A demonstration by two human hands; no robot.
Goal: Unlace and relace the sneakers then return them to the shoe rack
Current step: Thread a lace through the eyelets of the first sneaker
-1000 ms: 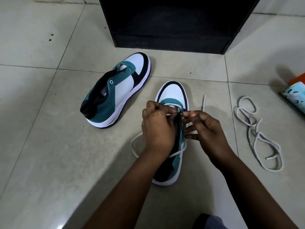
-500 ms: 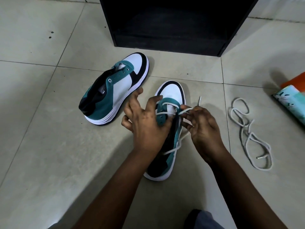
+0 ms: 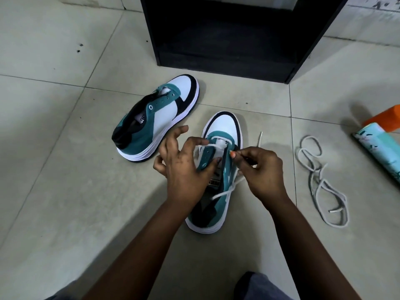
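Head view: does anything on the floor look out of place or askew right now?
Two things. The unlaced sneaker lies tipped on its side left of the one being laced, its eyelets empty. Its loose lace sprawls in a tangle on the tiles to the right, apart from both shoes.

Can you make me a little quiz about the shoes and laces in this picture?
1. True or false: the far shoe has a lace in it.
2. Where does the spare lace lie? A on the floor, right of the near shoe; B inside the black rack; C on the far shoe.
3. What does the right hand pinch?

Key: 1 false. 2 A. 3 The white lace being threaded through the near shoe, while the left hand holds that shoe's eyelet flap.
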